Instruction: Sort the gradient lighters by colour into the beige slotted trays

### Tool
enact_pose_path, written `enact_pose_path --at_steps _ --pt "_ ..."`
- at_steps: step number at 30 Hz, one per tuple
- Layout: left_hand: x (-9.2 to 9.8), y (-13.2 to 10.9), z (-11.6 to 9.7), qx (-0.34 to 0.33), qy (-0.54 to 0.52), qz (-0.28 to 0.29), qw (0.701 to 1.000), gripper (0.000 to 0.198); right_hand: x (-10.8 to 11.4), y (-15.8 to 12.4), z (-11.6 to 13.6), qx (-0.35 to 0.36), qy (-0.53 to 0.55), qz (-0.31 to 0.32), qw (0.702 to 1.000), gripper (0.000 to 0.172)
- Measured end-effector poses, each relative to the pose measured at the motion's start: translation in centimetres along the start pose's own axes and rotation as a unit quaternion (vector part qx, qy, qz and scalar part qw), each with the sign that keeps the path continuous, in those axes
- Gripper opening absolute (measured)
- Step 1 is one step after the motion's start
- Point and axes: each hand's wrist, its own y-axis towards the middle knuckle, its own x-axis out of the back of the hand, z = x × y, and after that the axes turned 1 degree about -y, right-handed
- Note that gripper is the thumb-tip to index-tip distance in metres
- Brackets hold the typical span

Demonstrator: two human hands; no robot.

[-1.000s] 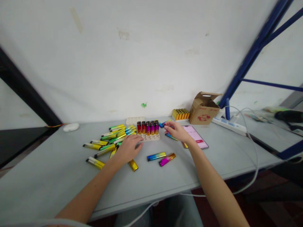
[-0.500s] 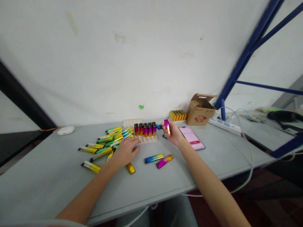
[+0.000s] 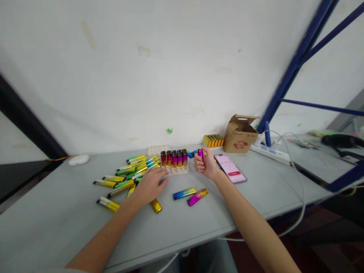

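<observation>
My right hand (image 3: 205, 166) is closed round a magenta lighter (image 3: 200, 153), held upright just right of a pale tray (image 3: 178, 170) filled with several red-to-purple lighters (image 3: 174, 158). My left hand (image 3: 150, 182) lies flat on the grey table (image 3: 57, 212) at the tray's left corner, fingers spread, over the edge of a heap of green and yellow lighters (image 3: 127, 172). A blue-to-yellow lighter (image 3: 184, 193), a pink-to-gold lighter (image 3: 197, 196) and a gold lighter (image 3: 156, 206) lie loose in front of the tray.
A phone (image 3: 230, 168) with a pink screen lies right of my right hand. Behind it stand a cardboard box (image 3: 240, 134) and a block of orange lighters (image 3: 213, 140). An empty tray (image 3: 158, 149), a white case (image 3: 79, 159), a power strip (image 3: 269, 150) and a blue frame (image 3: 295, 64) surround the area.
My right hand picked a magenta lighter up off the table beside the phone, turned it upright and closed round it. My left hand stayed by the tray.
</observation>
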Motion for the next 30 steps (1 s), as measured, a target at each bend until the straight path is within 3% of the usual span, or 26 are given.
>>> enact_pose_path --at_steps 8,15,20,30 --pt "0.1 -0.1 -0.1 0.002 0.006 0.006 1.000 0.026 -0.4 0.1 -0.5 0.021 -0.011 -0.006 1.000 0.047" --pt "0.3 0.0 -0.4 0.004 0.009 0.012 1.000 0.026 -0.6 0.1 -0.8 0.082 -0.003 0.005 0.997 0.054" --pt "0.3 0.0 -0.4 0.007 0.014 0.014 1.000 0.025 -0.6 0.1 -0.9 0.077 0.014 0.044 0.996 0.054" --pt "0.3 0.0 -0.3 0.007 0.002 0.011 1.000 0.025 -0.8 0.0 -1.0 0.065 -0.007 0.022 0.998 0.047"
